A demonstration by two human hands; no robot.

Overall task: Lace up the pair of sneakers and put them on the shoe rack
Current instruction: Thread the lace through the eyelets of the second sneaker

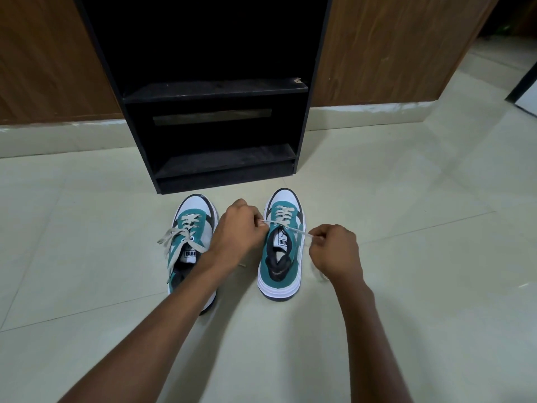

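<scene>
Two teal, white and black sneakers stand side by side on the floor, toes toward the black shoe rack. The left sneaker has loose cream laces spilling over its left side; my left forearm crosses its heel. The right sneaker is laced up to its top eyelets. My left hand pinches one end of the right sneaker's lace between the two shoes. My right hand pinches the other end just right of that shoe. The lace is stretched taut across the tongue.
The rack stands against a wood-panelled wall, with two dusty open shelves, the lower one close to the sneakers' toes. Pale floor tiles spread all around. A dark object sits at the far right edge.
</scene>
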